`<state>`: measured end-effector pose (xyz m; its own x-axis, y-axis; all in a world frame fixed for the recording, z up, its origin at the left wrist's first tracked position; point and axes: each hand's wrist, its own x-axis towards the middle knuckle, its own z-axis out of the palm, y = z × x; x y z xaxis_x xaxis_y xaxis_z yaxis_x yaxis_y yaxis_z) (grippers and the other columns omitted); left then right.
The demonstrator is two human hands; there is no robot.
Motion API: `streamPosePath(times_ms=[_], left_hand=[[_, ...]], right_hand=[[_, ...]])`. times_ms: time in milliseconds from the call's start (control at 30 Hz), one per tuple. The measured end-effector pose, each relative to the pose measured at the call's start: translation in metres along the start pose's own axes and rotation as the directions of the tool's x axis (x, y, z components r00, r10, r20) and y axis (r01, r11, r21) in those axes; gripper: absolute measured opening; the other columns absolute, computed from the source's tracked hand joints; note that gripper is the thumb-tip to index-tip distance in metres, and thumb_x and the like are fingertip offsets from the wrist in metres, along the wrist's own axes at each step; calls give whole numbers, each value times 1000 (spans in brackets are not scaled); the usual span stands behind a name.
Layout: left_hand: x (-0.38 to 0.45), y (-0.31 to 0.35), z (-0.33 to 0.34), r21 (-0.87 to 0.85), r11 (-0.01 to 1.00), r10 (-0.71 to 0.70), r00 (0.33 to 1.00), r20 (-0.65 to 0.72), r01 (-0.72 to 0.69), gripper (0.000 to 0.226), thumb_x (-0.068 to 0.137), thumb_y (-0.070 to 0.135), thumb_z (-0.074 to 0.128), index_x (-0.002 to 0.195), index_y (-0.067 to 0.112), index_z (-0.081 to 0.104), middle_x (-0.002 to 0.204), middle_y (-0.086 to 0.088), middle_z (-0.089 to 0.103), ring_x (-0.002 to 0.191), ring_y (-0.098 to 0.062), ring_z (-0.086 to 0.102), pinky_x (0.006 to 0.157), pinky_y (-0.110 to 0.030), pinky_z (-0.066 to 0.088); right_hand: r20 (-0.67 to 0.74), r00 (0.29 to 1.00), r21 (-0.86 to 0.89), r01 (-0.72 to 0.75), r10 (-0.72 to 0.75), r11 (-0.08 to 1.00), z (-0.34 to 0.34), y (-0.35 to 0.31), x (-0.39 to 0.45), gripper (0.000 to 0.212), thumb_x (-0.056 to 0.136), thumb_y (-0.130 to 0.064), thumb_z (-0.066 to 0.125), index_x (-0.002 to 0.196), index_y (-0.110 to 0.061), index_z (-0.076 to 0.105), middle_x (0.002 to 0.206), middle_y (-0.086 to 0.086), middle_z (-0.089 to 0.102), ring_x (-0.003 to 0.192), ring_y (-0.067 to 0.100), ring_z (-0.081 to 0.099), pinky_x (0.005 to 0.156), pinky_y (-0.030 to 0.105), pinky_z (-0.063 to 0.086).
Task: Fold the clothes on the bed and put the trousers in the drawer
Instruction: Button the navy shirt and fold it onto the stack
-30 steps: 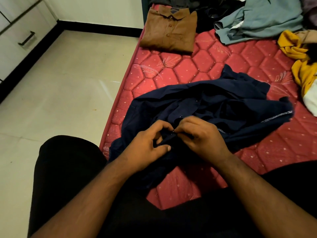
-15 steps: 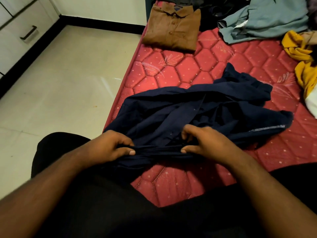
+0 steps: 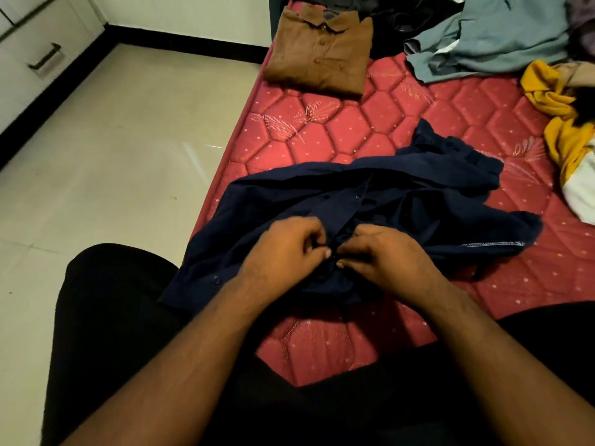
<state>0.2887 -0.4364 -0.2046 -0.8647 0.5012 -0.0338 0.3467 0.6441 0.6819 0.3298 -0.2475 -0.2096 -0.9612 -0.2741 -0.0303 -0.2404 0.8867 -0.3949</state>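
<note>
My left hand (image 3: 285,249) and right hand (image 3: 383,255) meet at the middle of my view, fingertips curled in tight and pinching the front edge of the navy shirt (image 3: 370,201), which lies crumpled on the red mattress (image 3: 338,133) just ahead of my knees. It looks like I am working a button closed; whether it is through its hole I cannot tell, since my fingers hide it. The cloth is dark and bunched, so I could catch the wrong layer or mismatch the button, and the fold would then sit crooked. The shirt's 9 o'clock corner hangs over the mattress edge, and a tug could drag it to the floor. Further off at 12 o'clock sits the folded brown shirt (image 3: 318,56); at 1 o'clock the grey-blue garment (image 3: 502,33), at 2 o'clock the yellow one (image 3: 560,123), both unfolded. The drawer (image 3: 38,56) is at 10 o'clock across the floor; I cannot pick out any trousers for certain.
</note>
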Motion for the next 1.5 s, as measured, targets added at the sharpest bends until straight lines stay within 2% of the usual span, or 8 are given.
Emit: streamPosePath(times_ms=[267, 500, 600, 733, 833, 1033, 1167, 1500], left_hand=[[0, -23, 9, 75, 994, -77, 993, -86, 83, 16, 84, 17, 69, 99, 23, 67, 86, 7, 56, 83, -14, 58, 78, -33, 48], [-1, -23, 4, 59, 995, -82, 997, 2, 81, 15, 81, 26, 75, 95, 25, 70, 79, 9, 58, 73, -8, 54, 72, -29, 48], [-3, -23, 5, -178, 963, -225, 969, -104, 204, 4, 85, 19, 73, 81, 20, 70, 69, 7, 64, 60, -2, 53, 63, -19, 44], [-7, -11, -4, -763, 558, -394, 913, 102, 326, 8, 91, 6, 63, 90, 0, 68, 79, -11, 67, 70, -17, 59, 68, -28, 50], [-8, -4, -7, -839, 382, -331, 905, 266, 387, 14, 93, 3, 58, 100, -4, 68, 86, -13, 72, 71, -16, 67, 68, -24, 56], [-9, -6, -4, -854, 397, -296, 928, 228, 336, 15, 89, 1, 61, 90, 7, 75, 85, -10, 75, 74, -14, 71, 66, -20, 55], [-8, -8, -3, -808, 524, -249, 956, 155, 268, 18, 85, 0, 67, 101, 2, 74, 96, -11, 76, 87, -17, 72, 77, -22, 56], [-9, -10, -3, -581, 808, -153, 987, -38, 103, 20, 78, 5, 79, 95, 15, 77, 88, 7, 76, 84, -3, 71, 77, -15, 50]], right_hand=[[-233, 971, 185, 99, -55, 978, 13, -4, 8, 20, 74, -18, 66, 94, -21, 72, 88, -1, 73, 80, 23, 68, 71, 40, 56], [-275, 957, 336, 184, -91, 924, 13, -3, 8, 10, 75, -9, 73, 83, -10, 77, 80, -3, 73, 74, 4, 67, 71, 13, 50], [-315, 947, 412, 195, -62, 890, 7, -6, 9, 9, 72, -4, 72, 77, -10, 76, 76, -5, 70, 71, 2, 65, 70, 13, 49], [-331, 941, 439, 217, -68, 872, 0, -7, 10, 18, 70, 2, 69, 80, -12, 76, 78, -9, 68, 73, 1, 64, 71, 11, 47], [-365, 929, 467, 244, -66, 850, 4, -7, 11, 10, 74, -4, 69, 77, -10, 76, 80, -6, 71, 75, 2, 67, 74, 19, 52], [-373, 928, 481, 217, -26, 849, 6, -5, 11, 10, 75, -17, 70, 81, -16, 78, 83, -7, 75, 75, 8, 69, 76, 14, 45], [-397, 918, 457, 179, 19, 871, 9, -4, 11, 8, 73, -15, 74, 80, -17, 78, 80, -10, 74, 70, 10, 65, 70, 25, 51], [-373, 926, 453, 138, 47, 881, 12, -10, 9, 15, 73, -8, 74, 84, -14, 68, 75, -14, 65, 71, -1, 62, 68, 14, 48]])
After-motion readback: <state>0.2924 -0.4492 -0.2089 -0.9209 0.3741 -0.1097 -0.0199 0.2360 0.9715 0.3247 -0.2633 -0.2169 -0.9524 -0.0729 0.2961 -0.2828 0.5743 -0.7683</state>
